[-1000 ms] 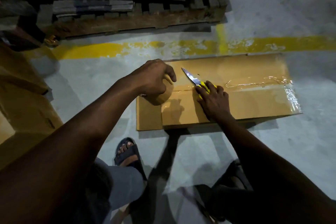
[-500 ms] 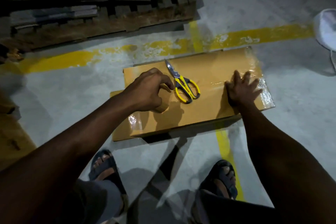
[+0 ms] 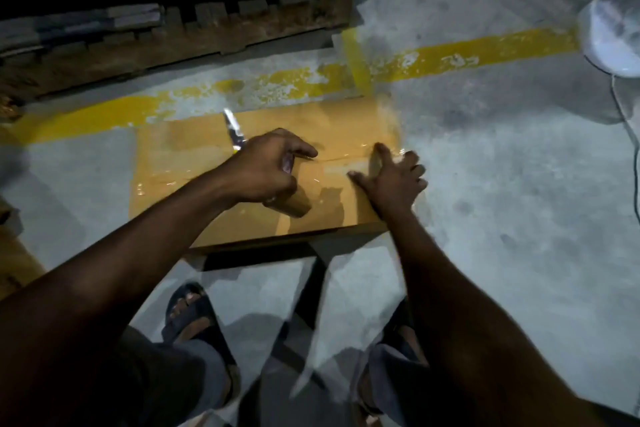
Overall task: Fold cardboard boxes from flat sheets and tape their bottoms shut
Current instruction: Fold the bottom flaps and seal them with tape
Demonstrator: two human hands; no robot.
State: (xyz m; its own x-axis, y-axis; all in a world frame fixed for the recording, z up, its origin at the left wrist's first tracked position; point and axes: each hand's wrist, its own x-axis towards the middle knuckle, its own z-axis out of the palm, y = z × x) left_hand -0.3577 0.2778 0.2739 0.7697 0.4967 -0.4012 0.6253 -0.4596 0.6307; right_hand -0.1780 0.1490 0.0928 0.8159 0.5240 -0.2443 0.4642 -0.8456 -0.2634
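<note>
A brown cardboard box [image 3: 194, 156] lies on the concrete floor with clear tape [image 3: 346, 158] shining along its middle seam. My left hand [image 3: 270, 166] hovers over the box's middle, curled around a brown tape roll [image 3: 294, 206] that shows under the palm. Yellow-handled scissors [image 3: 232, 128] lie on the box just behind that hand; only the blades and a bit of handle show. My right hand [image 3: 391, 180] rests flat on the right end of the box, fingers spread over the tape.
A wooden pallet [image 3: 194, 35] stacked with flat cardboard sheets stands at the top left. Yellow floor lines [image 3: 450, 57] run behind the box. A white round object [image 3: 613, 35] with a cable sits at the right edge. More cardboard [image 3: 14, 260] lies far left. My sandalled feet [image 3: 194, 315] are below the box.
My right hand let go of the scissors, which now lie on the box, and moved to the box's right end. My left hand with the roll shifted right, covering the scissor handles.
</note>
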